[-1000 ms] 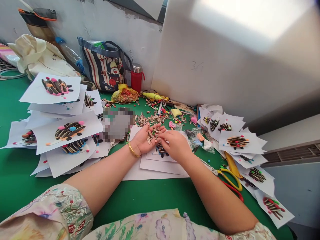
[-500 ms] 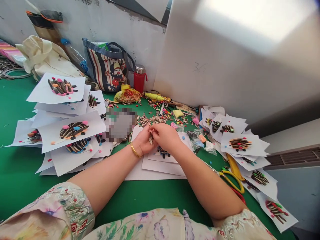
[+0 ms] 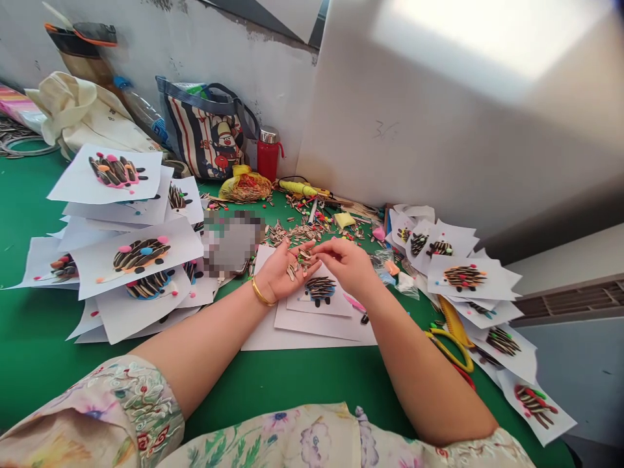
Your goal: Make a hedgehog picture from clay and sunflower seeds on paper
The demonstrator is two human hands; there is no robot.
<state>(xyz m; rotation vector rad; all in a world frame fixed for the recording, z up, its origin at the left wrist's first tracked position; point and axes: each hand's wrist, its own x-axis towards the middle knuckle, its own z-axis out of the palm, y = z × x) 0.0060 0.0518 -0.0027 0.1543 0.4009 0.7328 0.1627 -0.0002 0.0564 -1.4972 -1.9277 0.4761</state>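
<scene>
My left hand [image 3: 283, 270] is turned palm up, with several striped sunflower seeds [image 3: 302, 260] lying across the palm and fingers. Close above its fingertips, my right hand [image 3: 344, 260] has thumb and forefinger pinched together; what is between them is too small to make out. Just below the hands lies a white card [image 3: 341, 307] bearing a hedgehog picture [image 3: 320, 290] made of dark seeds on blue clay with black feet. Larger white sheets [image 3: 292, 335] lie under it, and a pink clay shape on them is partly hidden by my right forearm.
Stacks of finished-looking seed cards stand left [image 3: 141, 257] and right [image 3: 463, 276]. Loose seeds [image 3: 292, 231] and clay bits spread behind the hands. Yellow-handled scissors [image 3: 451, 348] lie right. A striped bag [image 3: 205, 130] and red flask [image 3: 268, 156] stand by the wall.
My left palm has opened out and shows the seeds in it. My right hand has shifted right, off the left palm, uncovering the hedgehog picture. The view has shifted slightly.
</scene>
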